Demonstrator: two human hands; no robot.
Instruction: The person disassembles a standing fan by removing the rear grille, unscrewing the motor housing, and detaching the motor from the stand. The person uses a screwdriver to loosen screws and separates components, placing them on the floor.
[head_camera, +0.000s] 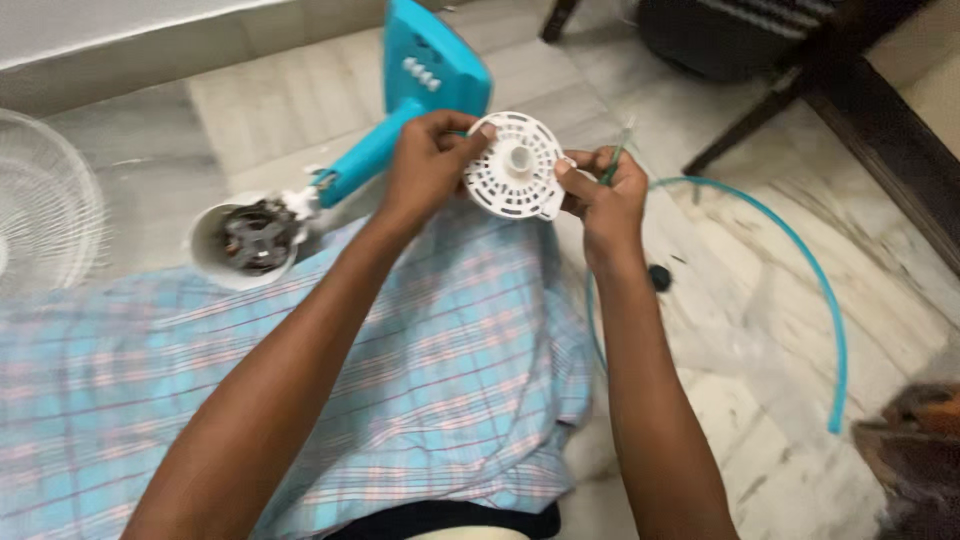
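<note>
Above the checked cloth (420, 350), a white disc (515, 166) is gripped at its rim by the left hand (425, 165) and right hand (600, 190); the right fingers (570, 172) are also closed on a screwdriver (617, 152).

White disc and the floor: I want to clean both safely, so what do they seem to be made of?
White disc: likely moulded plastic, matt, with fine slots and a central hub. Floor: looks like polished marble or stone tile, pale with grey veins and a soft sheen.
</note>
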